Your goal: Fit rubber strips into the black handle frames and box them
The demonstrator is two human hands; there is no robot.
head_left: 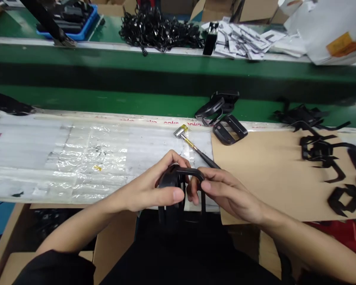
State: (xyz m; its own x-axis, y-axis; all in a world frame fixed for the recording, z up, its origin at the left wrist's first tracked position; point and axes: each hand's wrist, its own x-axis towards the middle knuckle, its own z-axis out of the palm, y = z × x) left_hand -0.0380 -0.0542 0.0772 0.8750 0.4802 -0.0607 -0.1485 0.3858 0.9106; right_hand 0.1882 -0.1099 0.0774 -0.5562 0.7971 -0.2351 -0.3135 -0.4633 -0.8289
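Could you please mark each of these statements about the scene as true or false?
1. The left hand and right hand both hold a black plastic frame. True.
2. The right hand holds a small hammer. False: the hammer lies on a clear plastic sheet.
3. Black plastic parts lie on brown cardboard. True.
4. A blue tray sits right beside the hands. False: it is up on the far bench.
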